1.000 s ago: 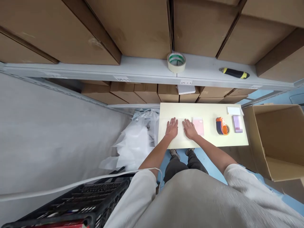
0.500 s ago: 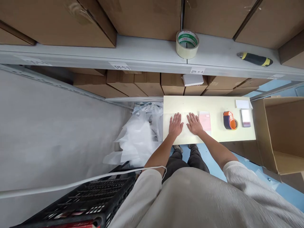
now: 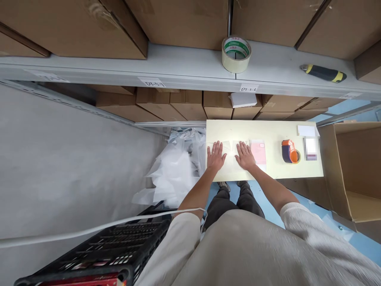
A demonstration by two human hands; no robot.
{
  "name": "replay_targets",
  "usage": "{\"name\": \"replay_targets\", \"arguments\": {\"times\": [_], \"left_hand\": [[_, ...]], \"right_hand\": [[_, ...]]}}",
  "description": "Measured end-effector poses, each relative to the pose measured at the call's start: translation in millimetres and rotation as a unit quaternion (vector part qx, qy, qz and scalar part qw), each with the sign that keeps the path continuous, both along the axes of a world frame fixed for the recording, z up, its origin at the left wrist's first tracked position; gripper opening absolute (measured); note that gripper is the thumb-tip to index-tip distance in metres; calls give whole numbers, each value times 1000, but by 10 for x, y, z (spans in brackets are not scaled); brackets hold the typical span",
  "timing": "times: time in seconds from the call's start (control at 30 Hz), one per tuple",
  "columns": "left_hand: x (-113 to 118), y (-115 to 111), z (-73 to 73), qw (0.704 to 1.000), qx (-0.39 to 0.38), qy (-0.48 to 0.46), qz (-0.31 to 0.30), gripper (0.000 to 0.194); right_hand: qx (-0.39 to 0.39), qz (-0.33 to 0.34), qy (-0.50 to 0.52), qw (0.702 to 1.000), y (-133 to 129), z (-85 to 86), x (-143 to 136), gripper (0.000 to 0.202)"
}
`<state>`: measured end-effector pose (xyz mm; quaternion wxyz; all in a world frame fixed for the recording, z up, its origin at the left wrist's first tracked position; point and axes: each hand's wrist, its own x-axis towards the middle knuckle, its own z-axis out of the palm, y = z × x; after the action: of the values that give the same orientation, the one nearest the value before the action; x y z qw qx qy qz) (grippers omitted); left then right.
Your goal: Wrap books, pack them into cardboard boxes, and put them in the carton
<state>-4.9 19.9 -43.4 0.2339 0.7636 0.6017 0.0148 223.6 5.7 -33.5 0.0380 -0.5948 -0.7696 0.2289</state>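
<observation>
Both hands lie flat on a pale yellow board (image 3: 276, 169), palms down with fingers stretched out. My left hand (image 3: 216, 156) rests near the board's left edge, a ring on one finger. Beneath and just beyond the fingers shows a faint clear strip or film (image 3: 225, 145), its exact kind hard to make out. My right hand (image 3: 245, 155) is close to the left side of a pink flat packet (image 3: 258, 153). Farther right on the board sits an orange and purple tape dispenser (image 3: 290, 151), and a small card (image 3: 310, 149) with a blurred face lies past it.
Above the board runs a grey shelf (image 3: 190, 67) with a tape roll (image 3: 236, 55), a black and yellow utility knife (image 3: 324, 73) and cardboard boxes. White plastic bags (image 3: 174, 171) pile at left, above a black crate (image 3: 125, 242). An open carton (image 3: 339, 171) stands at right.
My left hand has slid a little left across the board, away from my right hand. The right hand stays nearly in place, and the whole view has shifted slightly.
</observation>
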Motion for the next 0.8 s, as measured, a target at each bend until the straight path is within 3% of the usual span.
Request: {"name": "replay_targets", "arguments": {"times": [0.3, 0.63, 0.8], "left_hand": [[51, -39, -28, 999, 29, 26, 28, 73], [12, -391, 37, 998, 43, 7, -54, 70], [0, -430, -17, 998, 37, 3, -48, 74]], "right_hand": [[27, -6, -47, 999, -35, -119, -9, 77], [47, 10, -41, 998, -274, -62, -88, 74], [36, 3, -39, 999, -332, -89, -104, 72]]}}
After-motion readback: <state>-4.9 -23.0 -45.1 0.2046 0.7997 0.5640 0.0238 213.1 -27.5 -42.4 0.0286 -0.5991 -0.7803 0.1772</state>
